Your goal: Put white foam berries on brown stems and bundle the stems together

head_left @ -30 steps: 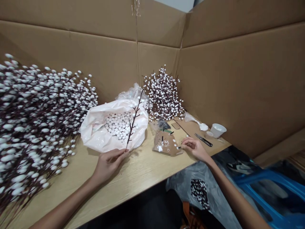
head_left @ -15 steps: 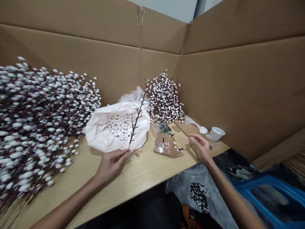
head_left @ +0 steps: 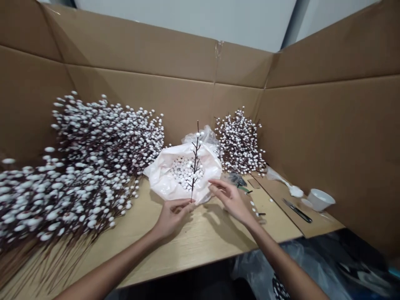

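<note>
The left hand (head_left: 173,213) pinches the foot of the twig (head_left: 195,162), which stands upright just left of the open, loosely spread right hand (head_left: 230,201).

A large heap of white-budded branches (head_left: 78,175) covers the left of the wooden table (head_left: 193,246). A smaller bundle (head_left: 240,141) stands against the cardboard wall (head_left: 140,58) at the back. To the right, a white cup (head_left: 320,199) and a dark-handled tool (head_left: 297,210) rest on a cardboard sheet (head_left: 278,196).

Left hand (head_left: 171,214), right hand (head_left: 230,201) bare; forearms slim, bare, unsleeved to frame edge.
</note>
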### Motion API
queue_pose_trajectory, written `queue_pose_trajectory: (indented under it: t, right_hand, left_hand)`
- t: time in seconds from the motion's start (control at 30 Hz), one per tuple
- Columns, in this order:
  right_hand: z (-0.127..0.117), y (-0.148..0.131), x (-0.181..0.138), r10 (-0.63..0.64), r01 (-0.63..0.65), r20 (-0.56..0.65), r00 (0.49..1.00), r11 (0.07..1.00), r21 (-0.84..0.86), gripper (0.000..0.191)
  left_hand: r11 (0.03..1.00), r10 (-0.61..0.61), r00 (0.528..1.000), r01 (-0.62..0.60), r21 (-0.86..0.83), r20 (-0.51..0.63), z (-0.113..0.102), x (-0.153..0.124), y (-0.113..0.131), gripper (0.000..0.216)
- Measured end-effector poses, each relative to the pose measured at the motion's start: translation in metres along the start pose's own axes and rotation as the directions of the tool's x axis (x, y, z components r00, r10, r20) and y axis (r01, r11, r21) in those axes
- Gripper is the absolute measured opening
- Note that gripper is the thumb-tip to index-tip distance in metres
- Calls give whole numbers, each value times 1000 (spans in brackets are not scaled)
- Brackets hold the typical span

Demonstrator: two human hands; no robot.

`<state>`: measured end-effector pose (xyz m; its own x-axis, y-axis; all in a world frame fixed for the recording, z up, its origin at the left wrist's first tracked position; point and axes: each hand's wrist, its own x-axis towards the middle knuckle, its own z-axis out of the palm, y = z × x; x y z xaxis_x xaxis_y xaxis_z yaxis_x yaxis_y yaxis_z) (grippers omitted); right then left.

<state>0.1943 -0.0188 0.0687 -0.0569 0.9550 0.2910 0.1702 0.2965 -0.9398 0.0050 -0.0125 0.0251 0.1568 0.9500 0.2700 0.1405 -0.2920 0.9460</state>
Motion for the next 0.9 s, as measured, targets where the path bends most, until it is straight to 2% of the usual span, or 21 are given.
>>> queue_pose_trajectory:
  t: [0.17,0.37,0.47,0.57,0.7,0.9]
  right_hand:
    - [39,-5,16,-11,1,108,994,996,93,30]
    - [61,-4,27,-46,17,140,989,979,201,26]
    - [68,-1,32,-52,15,134,990,965,262,27]
    - [72,2,39,-108,69,140,984,963,261,27]
    - [71,2,50,-221,185,113,969,947,262,27]
    - [57,7,65,-254,219,48,966,903,371,28]
  left_hand:
    - [997,28,999,-26,-76,24,-1,1,1,25]
    - [991,42,998,-37,-125,39,-4,4,-5,27]
    - [994,18,1000,-20,-108,-20,-5,5,-8,29]
    - [996,-12,997,6,-86,-75,-4,6,-10,31]
    - [997,2,997,-8,-78,-80,-3,8,-12,34]
    - [986,157,983,-150,75,-99,-7,10,-21,12]
